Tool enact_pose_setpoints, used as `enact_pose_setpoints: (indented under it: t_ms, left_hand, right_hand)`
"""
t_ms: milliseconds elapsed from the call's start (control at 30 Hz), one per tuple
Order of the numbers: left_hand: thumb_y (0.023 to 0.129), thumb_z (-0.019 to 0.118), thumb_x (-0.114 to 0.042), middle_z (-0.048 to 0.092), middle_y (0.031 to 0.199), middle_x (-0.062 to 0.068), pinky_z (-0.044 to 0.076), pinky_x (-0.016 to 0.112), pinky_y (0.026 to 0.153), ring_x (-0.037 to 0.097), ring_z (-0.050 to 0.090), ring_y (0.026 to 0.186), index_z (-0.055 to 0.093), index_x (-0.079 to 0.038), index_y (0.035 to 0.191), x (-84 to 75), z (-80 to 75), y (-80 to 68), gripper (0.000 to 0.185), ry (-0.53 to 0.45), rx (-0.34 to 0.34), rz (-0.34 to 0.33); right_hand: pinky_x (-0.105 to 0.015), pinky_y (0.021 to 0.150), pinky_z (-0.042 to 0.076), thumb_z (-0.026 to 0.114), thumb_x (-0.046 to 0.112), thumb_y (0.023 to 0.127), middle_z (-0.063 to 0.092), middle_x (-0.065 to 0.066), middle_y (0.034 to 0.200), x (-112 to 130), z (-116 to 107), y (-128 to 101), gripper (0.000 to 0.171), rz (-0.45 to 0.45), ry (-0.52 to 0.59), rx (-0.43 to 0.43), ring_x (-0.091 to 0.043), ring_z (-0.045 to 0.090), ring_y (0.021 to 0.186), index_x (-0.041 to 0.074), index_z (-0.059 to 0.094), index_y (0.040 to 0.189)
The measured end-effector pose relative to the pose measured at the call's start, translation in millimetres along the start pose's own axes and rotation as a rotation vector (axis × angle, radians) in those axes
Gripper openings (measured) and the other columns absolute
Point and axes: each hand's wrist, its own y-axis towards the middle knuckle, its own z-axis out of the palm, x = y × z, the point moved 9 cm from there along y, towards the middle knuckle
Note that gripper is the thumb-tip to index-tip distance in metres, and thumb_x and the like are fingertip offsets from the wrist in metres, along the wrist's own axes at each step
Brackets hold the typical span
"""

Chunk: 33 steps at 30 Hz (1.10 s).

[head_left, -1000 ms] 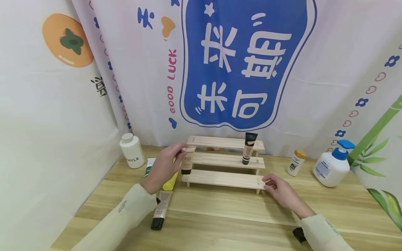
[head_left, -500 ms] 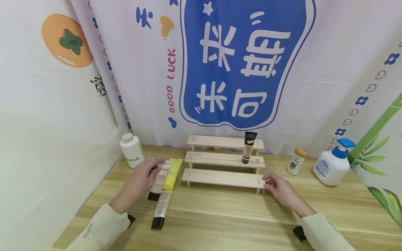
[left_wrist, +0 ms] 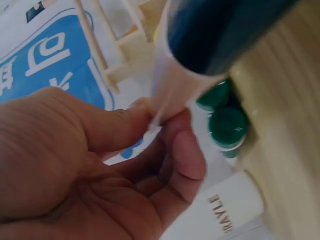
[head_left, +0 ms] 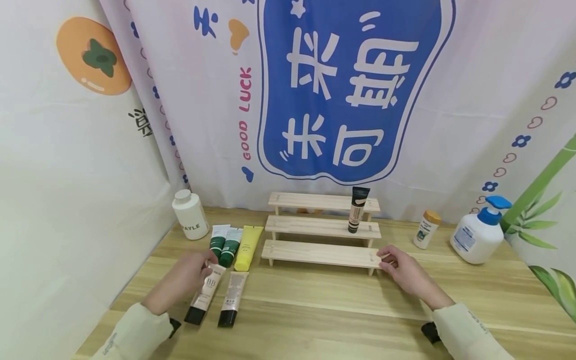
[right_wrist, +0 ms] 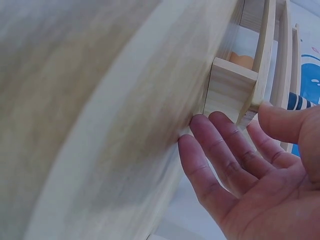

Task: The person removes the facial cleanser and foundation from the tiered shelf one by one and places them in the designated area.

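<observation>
My left hand (head_left: pixel 204 266) pinches the crimped end of a beige BB tube (head_left: pixel 203 295) with a black cap. The tube lies slanted low over the wooden table (head_left: pixel 342 305), just left of a similar beige tube (head_left: pixel 231 299). In the left wrist view my left hand (left_wrist: pixel 160 112) has thumb and fingers closed on the BB tube (left_wrist: pixel 172 80). My right hand (head_left: pixel 387 260) rests with straight fingers at the right end of the lowest step of a three-step wooden shelf (head_left: pixel 321 252). Close up, the right hand (right_wrist: pixel 235 125) touches the shelf (right_wrist: pixel 232 85), thumb at the step's edge.
Two green-capped tubes (head_left: pixel 225 245) and a yellow tube (head_left: pixel 247 247) lie left of the shelf, beside a white bottle (head_left: pixel 190 216). A dark tube (head_left: pixel 357 210) stands on the middle step. A small orange-capped bottle (head_left: pixel 425 230) and a blue pump bottle (head_left: pixel 479 235) stand at the right.
My left hand has carried the BB tube from the shelf's lowest step left and toward me, down beside the other beige tube. The right hand has stayed at the shelf's end.
</observation>
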Motion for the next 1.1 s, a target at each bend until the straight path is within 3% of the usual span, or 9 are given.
enact_pose_setpoints:
  t_ms: [200, 467, 933, 1100]
  left_hand:
    - [0.087, 0.062, 0.002, 0.062, 0.092, 0.009, 0.050, 0.034, 0.063, 0.018, 0.057, 0.075, 0.061, -0.002, 0.105, 18.8, 20.4, 5.3, 0.019, -0.069, 0.021, -0.074]
    - [0.090, 0.060, -0.002, 0.054, 0.078, 0.006, 0.044, 0.031, 0.052, 0.019, 0.051, 0.065, 0.054, -0.004, 0.105, 36.3, 38.2, 8.8, 0.016, -0.125, 0.020, -0.182]
    - [0.092, 0.058, -0.009, 0.050, 0.068, 0.005, 0.040, 0.030, 0.047, 0.018, 0.048, 0.055, 0.057, -0.006, 0.099, 36.5, 40.2, 10.4, 0.008, -0.040, 0.009, -0.200]
    - [0.093, 0.057, -0.015, 0.051, 0.067, 0.004, 0.039, 0.030, 0.046, 0.017, 0.047, 0.054, 0.057, -0.005, 0.099, 29.9, 25.2, 9.1, 0.013, 0.010, -0.027, -0.199]
  right_hand:
    - [-0.037, 0.071, 0.050, 0.060, 0.003, 0.091, 0.064, -0.007, 0.093, 2.0, -1.1, -0.5, 0.022, -0.008, 0.000, -0.004, -0.019, 0.060, 0.081, 0.000, 0.056, 0.113]
    - [-0.038, 0.072, 0.050, 0.060, 0.003, 0.091, 0.064, -0.008, 0.094, 4.4, -2.4, -0.3, 0.022, -0.015, -0.008, -0.002, -0.020, 0.060, 0.082, 0.000, 0.056, 0.112]
    - [-0.038, 0.073, 0.050, 0.061, 0.002, 0.091, 0.064, -0.008, 0.094, 2.5, -2.1, -0.9, 0.023, -0.015, -0.013, -0.007, -0.020, 0.061, 0.082, 0.000, 0.056, 0.113]
    - [-0.037, 0.072, 0.050, 0.060, 0.003, 0.091, 0.064, -0.007, 0.093, 2.6, -1.1, -0.7, 0.022, -0.015, -0.011, -0.009, -0.019, 0.061, 0.082, 0.000, 0.056, 0.113]
